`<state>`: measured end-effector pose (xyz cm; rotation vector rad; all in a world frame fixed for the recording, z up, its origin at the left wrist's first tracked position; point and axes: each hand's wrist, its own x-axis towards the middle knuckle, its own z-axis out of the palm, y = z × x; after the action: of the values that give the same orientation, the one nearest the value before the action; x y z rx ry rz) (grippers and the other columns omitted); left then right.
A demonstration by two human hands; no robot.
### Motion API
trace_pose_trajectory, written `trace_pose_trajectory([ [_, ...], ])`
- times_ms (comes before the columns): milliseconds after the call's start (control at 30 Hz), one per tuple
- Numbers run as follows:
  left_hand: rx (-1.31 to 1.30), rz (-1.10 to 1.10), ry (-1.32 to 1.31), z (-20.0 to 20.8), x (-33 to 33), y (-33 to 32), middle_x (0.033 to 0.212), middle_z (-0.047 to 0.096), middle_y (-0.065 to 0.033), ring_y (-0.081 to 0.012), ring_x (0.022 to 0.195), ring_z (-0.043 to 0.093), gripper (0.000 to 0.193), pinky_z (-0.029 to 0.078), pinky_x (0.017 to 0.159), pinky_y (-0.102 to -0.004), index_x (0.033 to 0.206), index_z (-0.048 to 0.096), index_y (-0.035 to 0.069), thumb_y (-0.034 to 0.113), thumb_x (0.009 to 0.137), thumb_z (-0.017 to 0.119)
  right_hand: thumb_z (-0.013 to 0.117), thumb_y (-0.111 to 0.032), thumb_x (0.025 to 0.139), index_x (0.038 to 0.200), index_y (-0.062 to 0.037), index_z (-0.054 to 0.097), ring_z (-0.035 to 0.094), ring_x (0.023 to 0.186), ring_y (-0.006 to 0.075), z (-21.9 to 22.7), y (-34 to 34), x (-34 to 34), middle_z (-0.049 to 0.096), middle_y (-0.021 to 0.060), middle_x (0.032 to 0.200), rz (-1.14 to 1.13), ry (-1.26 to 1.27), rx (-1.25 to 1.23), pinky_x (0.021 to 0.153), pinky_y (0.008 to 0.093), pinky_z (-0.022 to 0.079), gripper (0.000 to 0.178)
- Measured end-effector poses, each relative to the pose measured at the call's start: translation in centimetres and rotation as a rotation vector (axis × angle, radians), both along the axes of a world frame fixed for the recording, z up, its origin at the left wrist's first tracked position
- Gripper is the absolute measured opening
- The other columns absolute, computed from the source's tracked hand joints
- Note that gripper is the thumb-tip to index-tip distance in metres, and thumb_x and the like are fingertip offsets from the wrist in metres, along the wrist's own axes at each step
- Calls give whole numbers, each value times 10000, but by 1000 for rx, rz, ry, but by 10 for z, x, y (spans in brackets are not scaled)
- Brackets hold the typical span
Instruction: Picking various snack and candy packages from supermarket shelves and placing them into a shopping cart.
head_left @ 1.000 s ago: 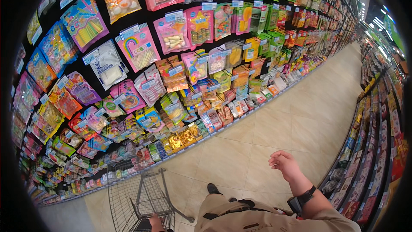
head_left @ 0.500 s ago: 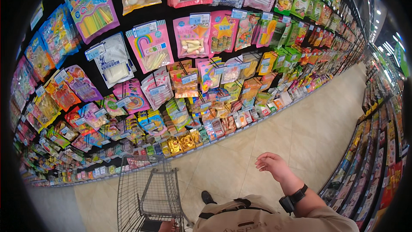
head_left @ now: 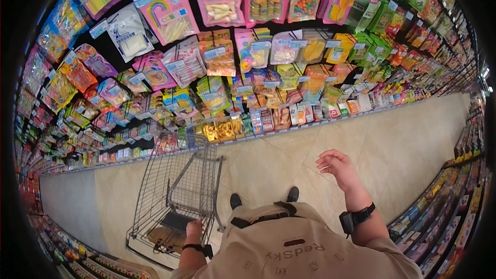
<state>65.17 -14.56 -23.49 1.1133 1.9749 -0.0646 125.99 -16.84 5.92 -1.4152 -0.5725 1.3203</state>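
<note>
My left hand [head_left: 194,228], closed, grips the near edge of a grey wire shopping cart [head_left: 155,188]; its fingertips are partly hidden. A dark flat panel [head_left: 178,221] lies in the cart beside that hand, with brown material [head_left: 166,238] below it. My right hand [head_left: 335,166] hovers over the tiled floor, holding nothing, its fingers loosely bent and a little apart. A black band with a box-shaped device [head_left: 356,219] wraps the right wrist, and another dark band [head_left: 198,249] circles the left one.
A tall rack of hanging candy bags [head_left: 219,54] stretches across the front, with gold-wrapped sweets [head_left: 225,129] on its bottom shelf. More stocked shelves [head_left: 429,222] stand at my right and lower left. My shoes [head_left: 293,194] are on beige tile [head_left: 372,144].
The view has tilted down and shifted, bringing more of the cart, my left hand and both shoes into sight. My right hand stays raised and empty, now slightly higher in the picture.
</note>
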Motion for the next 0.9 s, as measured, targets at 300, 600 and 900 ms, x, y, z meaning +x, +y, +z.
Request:
trace_pose_trajectory([
  [300, 2, -52, 260, -22, 75, -9, 868, 700, -208, -384, 861, 667, 528, 520, 754, -468, 826, 710, -3, 400, 1024, 433, 482, -81, 953, 1018, -38, 630, 650, 799, 164, -3, -86, 171, 688, 86, 914, -271, -44, -64, 708, 294, 519, 167],
  [600, -150, -79, 408, -11, 170, -5, 1009, 699, -221, -388, 927, 670, 602, 547, 773, -489, 1002, 681, -36, 487, 1020, 385, 466, -73, 946, 1033, -44, 619, 641, 817, 162, -4, -131, 251, 678, 79, 920, -347, 18, -65, 729, 294, 508, 178],
  [900, -139, -147, 302, -49, 164, -12, 880, 700, -187, -322, 757, 685, 620, 561, 618, -448, 955, 677, -39, 488, 1030, 360, 470, -87, 955, 1039, -34, 617, 641, 824, 160, -16, -142, 278, 679, 80, 930, -336, 85, -87, 727, 291, 507, 178],
])
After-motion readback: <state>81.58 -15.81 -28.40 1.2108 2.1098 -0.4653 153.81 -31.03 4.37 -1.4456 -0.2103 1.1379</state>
